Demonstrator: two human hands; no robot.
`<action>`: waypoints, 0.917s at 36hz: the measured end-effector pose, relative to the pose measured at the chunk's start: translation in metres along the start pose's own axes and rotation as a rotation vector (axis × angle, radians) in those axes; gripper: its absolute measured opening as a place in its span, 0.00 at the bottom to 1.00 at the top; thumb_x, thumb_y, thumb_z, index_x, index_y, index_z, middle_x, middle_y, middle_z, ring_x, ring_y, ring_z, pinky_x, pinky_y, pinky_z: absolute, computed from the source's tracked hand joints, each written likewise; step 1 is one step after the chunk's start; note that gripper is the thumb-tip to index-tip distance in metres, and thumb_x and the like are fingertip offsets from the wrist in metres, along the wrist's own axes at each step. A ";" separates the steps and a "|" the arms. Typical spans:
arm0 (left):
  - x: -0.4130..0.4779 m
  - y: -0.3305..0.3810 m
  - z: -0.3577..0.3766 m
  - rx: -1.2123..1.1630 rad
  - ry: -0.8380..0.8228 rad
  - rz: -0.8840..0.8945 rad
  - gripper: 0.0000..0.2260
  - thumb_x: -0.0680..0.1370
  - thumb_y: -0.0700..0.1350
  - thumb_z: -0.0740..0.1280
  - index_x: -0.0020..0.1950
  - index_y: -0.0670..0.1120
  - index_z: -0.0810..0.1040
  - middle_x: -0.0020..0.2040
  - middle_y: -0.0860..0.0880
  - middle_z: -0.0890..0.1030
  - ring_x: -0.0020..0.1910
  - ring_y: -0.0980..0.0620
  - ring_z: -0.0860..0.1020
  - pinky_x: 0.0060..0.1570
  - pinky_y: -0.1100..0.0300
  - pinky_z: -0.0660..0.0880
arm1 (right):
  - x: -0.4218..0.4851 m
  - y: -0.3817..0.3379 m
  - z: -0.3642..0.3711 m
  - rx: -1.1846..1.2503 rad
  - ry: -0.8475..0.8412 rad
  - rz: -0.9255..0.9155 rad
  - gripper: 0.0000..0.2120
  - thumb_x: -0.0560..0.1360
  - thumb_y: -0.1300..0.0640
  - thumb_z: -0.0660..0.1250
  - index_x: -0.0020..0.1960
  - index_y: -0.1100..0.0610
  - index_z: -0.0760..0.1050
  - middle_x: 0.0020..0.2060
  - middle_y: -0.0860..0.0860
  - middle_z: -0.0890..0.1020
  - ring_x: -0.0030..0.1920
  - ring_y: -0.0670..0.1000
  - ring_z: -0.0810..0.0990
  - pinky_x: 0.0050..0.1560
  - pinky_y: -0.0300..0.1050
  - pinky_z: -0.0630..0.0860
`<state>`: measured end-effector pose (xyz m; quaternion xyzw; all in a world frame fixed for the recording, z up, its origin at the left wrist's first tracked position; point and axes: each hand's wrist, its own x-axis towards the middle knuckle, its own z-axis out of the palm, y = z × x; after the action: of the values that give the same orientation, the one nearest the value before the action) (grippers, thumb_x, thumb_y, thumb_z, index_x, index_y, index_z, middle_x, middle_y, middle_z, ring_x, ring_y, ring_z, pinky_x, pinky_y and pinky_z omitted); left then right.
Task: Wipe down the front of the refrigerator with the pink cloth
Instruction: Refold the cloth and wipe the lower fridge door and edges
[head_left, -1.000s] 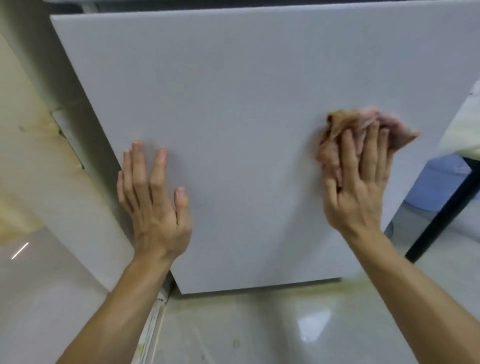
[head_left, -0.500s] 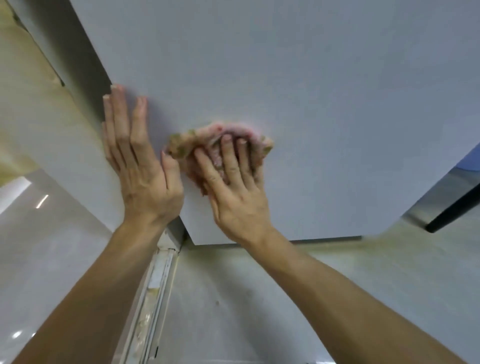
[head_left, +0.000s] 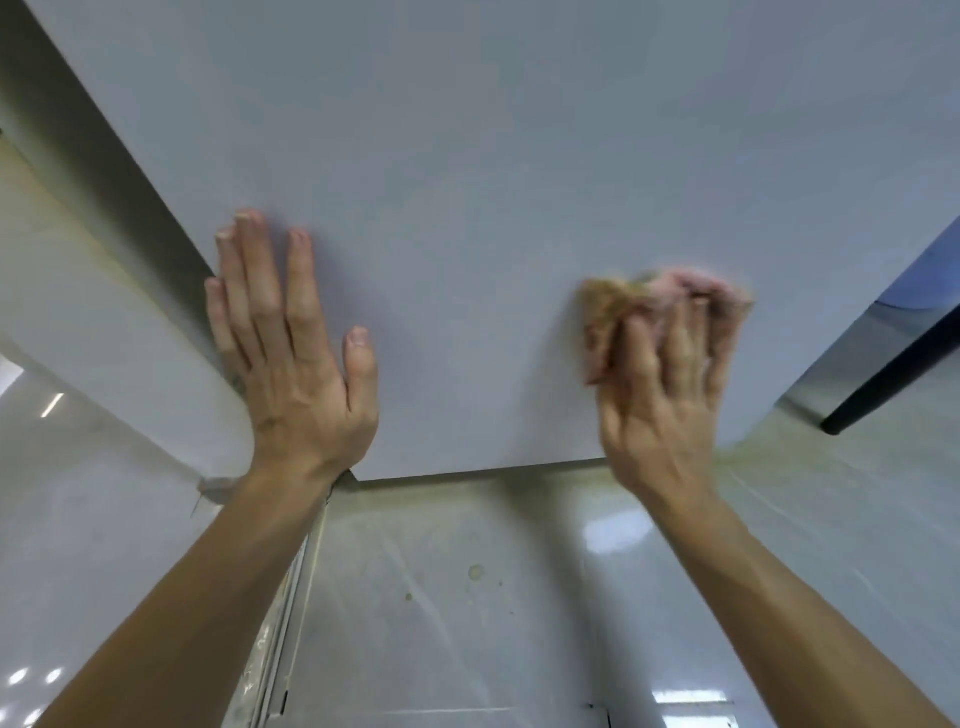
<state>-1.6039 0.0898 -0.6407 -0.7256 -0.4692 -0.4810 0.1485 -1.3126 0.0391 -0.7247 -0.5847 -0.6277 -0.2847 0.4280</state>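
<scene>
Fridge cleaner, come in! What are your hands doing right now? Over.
Left hand flat on refrigerator door, near its left edge. Right hand pressing pink cloth low on the door, motion-blurred. Nothing blocking the door.

**Both hands up, palms forward**

The left hand (head_left: 296, 374) lies flat, palm away from the camera, its four fingers straight and close together, pointing up. Its thumb is held out to the right. The left forearm (head_left: 208, 597) is bare and rises from the lower left corner to a straight wrist.

The right hand (head_left: 660, 410) is blurred. Its fingers (head_left: 680, 343) are spread and reach upward, pressing on the pink cloth (head_left: 670, 286). I cannot tell where its thumb lies. The right forearm (head_left: 779, 597), also bare, comes in from the lower right corner. The two hands are well apart at about the same height.
</scene>
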 end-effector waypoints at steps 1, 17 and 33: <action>-0.003 0.001 0.003 0.001 -0.011 -0.002 0.30 0.83 0.45 0.59 0.82 0.33 0.57 0.81 0.28 0.56 0.82 0.31 0.51 0.82 0.40 0.44 | -0.001 0.015 -0.006 -0.011 0.009 0.040 0.37 0.84 0.54 0.64 0.86 0.49 0.47 0.85 0.53 0.46 0.84 0.56 0.45 0.82 0.66 0.45; -0.008 -0.002 0.006 -0.036 -0.020 0.016 0.28 0.84 0.42 0.58 0.81 0.32 0.56 0.81 0.27 0.55 0.81 0.29 0.50 0.82 0.39 0.45 | 0.052 -0.046 0.023 0.255 0.237 0.431 0.31 0.83 0.53 0.56 0.81 0.64 0.52 0.76 0.80 0.49 0.78 0.79 0.45 0.77 0.77 0.41; -0.023 -0.014 -0.001 -0.073 -0.025 -0.052 0.29 0.83 0.40 0.60 0.81 0.30 0.55 0.81 0.27 0.54 0.82 0.29 0.52 0.81 0.34 0.51 | -0.019 -0.185 0.106 0.214 -0.170 -0.286 0.29 0.78 0.56 0.66 0.78 0.56 0.64 0.78 0.51 0.68 0.80 0.55 0.57 0.84 0.47 0.40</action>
<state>-1.6181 0.0839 -0.6632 -0.7239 -0.4719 -0.4925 0.1036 -1.5165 0.0924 -0.7647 -0.4627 -0.7648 -0.2239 0.3884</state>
